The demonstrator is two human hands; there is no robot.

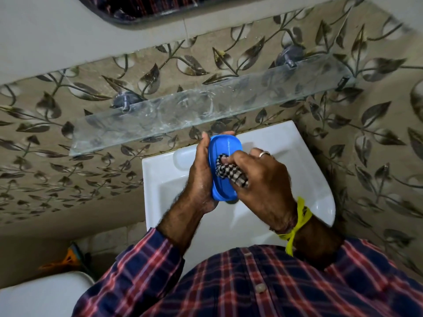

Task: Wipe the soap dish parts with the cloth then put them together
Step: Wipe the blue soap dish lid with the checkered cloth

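A blue plastic soap dish part (223,147) is held upright over the white sink (309,179). My left hand (199,177) grips it along its left edge, fingertips showing past its top rim. My right hand (263,181) holds a black-and-white checked cloth (231,171) bunched in its fingers and presses it against the dish's inner face. The lower right of the dish is hidden behind the cloth and my right hand. No other dish part is visible.
A clear glass shelf (206,110) juts from the leaf-patterned tiled wall just above and behind the hands. A mirror edge (137,10) is at the top. A white toilet tank (43,296) is at lower left, beside an orange object (68,257).
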